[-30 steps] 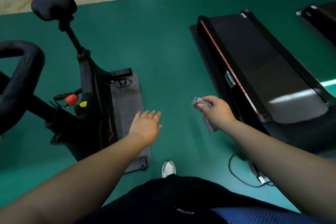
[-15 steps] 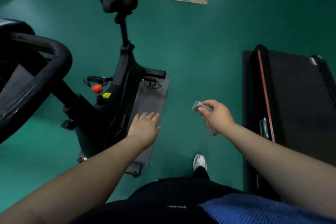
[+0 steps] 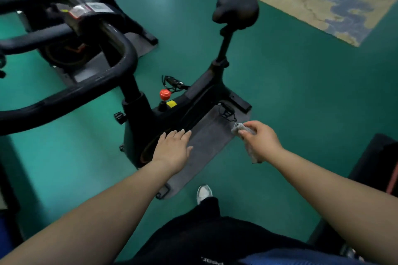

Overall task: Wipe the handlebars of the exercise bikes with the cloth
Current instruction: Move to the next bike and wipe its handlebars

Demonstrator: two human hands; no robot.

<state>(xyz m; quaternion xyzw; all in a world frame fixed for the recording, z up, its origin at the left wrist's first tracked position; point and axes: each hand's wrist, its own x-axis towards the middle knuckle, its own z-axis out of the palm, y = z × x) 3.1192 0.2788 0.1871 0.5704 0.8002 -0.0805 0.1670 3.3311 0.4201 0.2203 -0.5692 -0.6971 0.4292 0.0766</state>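
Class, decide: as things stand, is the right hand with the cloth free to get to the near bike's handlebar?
Probably yes. The right hand grips the cloth in open air, and nothing stands between it and the handlebar; it must cross above the left hand.

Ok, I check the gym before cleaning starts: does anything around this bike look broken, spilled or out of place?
Nothing stands out. The bike stands upright on its mat, saddle and handlebars look intact, and the green floor shows no spill. The right hand holds the cloth; the left hand is empty.
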